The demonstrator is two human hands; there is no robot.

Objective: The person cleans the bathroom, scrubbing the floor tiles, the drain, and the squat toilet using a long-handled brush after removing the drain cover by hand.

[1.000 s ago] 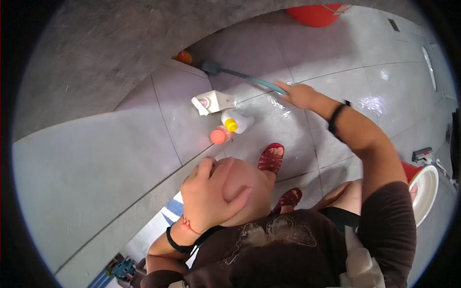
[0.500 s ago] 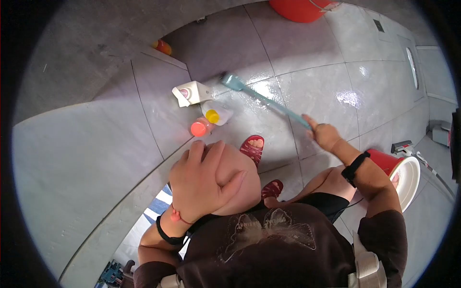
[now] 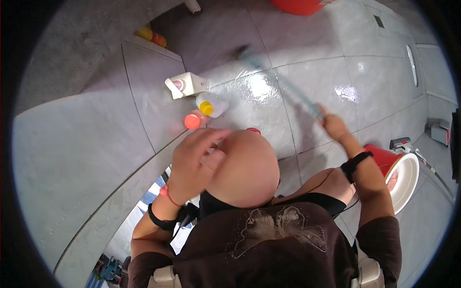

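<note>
My right hand is wrapped round the end of a long pale-blue handle, blurred by motion. Its dark brush head is at the far end, over the wet grey floor tiles. My left hand rests at the side of my raised knee, fingers apart and holding nothing. Just beyond that hand stand a bottle with an orange-pink cap, a clear bottle with a yellow cap and a white carton-like container.
A red bucket with a white rim lies tilted at the right, near a squeegee-like tool. Part of another red bucket shows at the top. A yellow and red object lies under the grey ledge.
The brush head has moved up and to the right, farther from the bottles. My left hand has turned and slid to the knee's side. The knee has risen, hiding most of the red sandals.
</note>
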